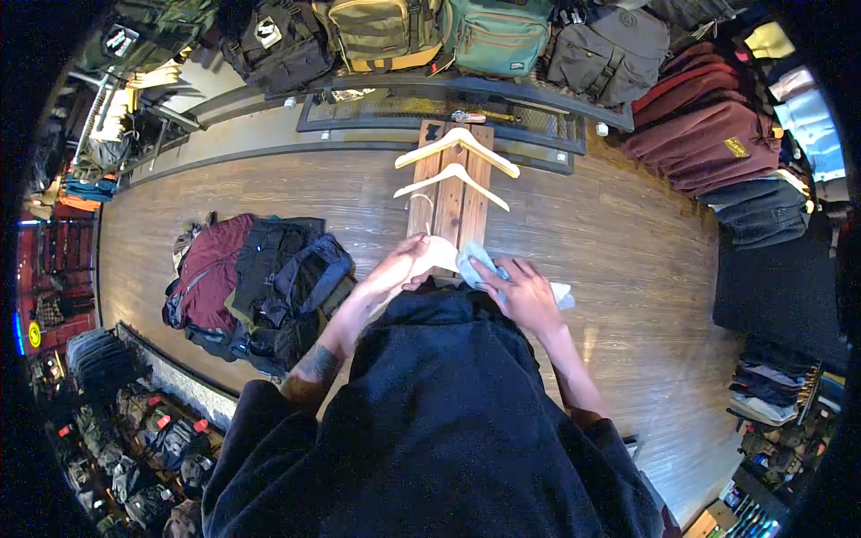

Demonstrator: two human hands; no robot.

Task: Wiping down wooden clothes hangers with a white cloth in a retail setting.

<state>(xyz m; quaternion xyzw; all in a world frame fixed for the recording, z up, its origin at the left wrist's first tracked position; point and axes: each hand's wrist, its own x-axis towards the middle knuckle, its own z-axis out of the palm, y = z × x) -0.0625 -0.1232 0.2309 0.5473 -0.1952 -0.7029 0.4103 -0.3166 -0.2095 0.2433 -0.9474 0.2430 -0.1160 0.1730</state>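
Note:
A pale wooden clothes hanger (439, 255) with a thin hook is held in front of my body. My left hand (395, 271) grips it near the middle, fingers closed around the wood. In my right hand (525, 294) is a bunched light-blue cloth (472, 265), pressed against the hanger's right side; a pale end of it sticks out beyond my wrist side. Two more wooden hangers, a farther hanger (459, 142) and a nearer hanger (455, 176), lie on a slatted wooden bench (446, 211) just beyond my hands. My dark shirt hides the lower part of the held hanger.
A heap of folded dark and maroon clothes (256, 287) lies on the wood floor to the left. Backpacks (502, 36) line a shelf at the far side. Maroon garments (708, 134) hang at the right, and bags (148, 448) fill the lower left.

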